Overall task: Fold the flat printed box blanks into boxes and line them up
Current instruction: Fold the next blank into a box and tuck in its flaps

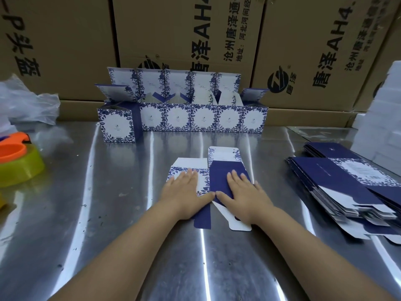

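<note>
Steel table (121, 213), both palms flat on blank (219, 177)

Glossy scuffed steel table (130, 213), matt printed card blank (219, 170), brown corrugated cartons (173, 29), prob. foam blocks (384, 118).

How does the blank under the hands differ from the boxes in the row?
The blank lies flat on the table near the person; the boxes stand upright at the back. Both hands, left and right, press the blank; nothing touches the boxes. The boxes' lids stand open. Both share the blue floral print.
</note>
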